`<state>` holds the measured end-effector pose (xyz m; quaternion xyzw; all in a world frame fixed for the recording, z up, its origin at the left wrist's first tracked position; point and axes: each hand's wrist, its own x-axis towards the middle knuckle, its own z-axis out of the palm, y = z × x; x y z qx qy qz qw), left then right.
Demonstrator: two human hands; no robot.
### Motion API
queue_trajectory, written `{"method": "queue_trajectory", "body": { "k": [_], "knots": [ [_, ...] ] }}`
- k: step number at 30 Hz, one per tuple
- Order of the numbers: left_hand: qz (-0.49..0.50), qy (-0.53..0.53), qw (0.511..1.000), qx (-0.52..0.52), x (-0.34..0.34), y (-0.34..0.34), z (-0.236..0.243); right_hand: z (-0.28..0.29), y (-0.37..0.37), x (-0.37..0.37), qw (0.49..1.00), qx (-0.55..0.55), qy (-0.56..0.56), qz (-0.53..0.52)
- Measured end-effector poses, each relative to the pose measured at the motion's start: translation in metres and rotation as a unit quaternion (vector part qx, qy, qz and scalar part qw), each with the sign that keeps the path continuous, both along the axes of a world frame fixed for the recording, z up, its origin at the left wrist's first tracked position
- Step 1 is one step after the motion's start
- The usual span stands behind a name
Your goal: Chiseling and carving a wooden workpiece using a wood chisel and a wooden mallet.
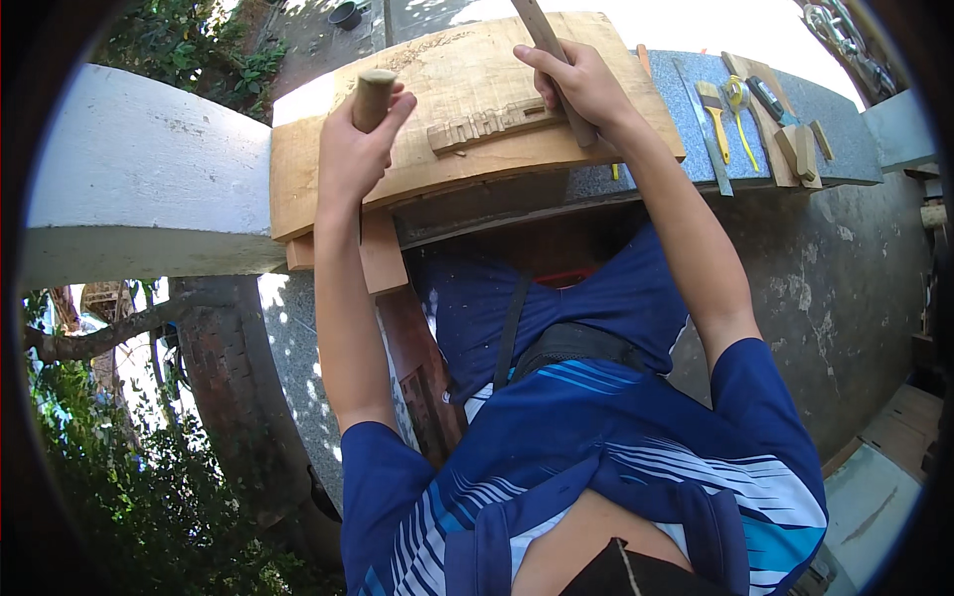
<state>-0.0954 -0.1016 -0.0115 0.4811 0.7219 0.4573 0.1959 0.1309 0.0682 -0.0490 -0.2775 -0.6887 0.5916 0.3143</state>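
My left hand (pixel 356 154) is closed round the thick wooden handle of a chisel (pixel 375 91). The handle's round end points up, and a thin dark strip shows below the fist. My right hand (pixel 588 87) grips a flat wooden stick (pixel 542 32), held slanting over the right part of a thick wooden board (pixel 328 214). Between the two hands a small carved wood strip (pixel 482 129) lies on that board, with notches cut along its left part. The stick's lower end is close to the strip's right end.
Right of the board, a speckled slab holds a metal ruler (pixel 704 134), a yellow-handled brush (pixel 714 119), a tape measure (pixel 736 94), a dark-and-teal tool (pixel 767 99) and wood blocks (pixel 795 147). Wood shavings lie at the board's far side. A white beam (pixel 149 164) stands at left.
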Motion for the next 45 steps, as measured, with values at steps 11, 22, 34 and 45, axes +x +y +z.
{"method": "queue_trajectory", "body": {
  "k": [11, 22, 34, 45],
  "knots": [
    [-0.1, -0.354, 0.887, 0.28, -0.023, 0.04, 0.037, -0.01, 0.005, -0.007, 0.998, 0.032, -0.04, 0.031],
    [-0.097, -0.176, 0.901, 0.385, 0.006, 0.075, 0.024, -0.01, 0.0, -0.009, 0.996, 0.066, -0.054, 0.017],
    [-0.235, -0.246, 0.868, 0.362, 0.004, 0.082, 0.023, -0.005, 0.002, -0.009, 0.999, 0.028, -0.036, 0.03],
    [-0.108, -0.347, 0.858, 0.363, -0.013, 0.081, 0.013, -0.006, 0.003, -0.009, 0.998, 0.021, -0.047, 0.039]
  ]
}}
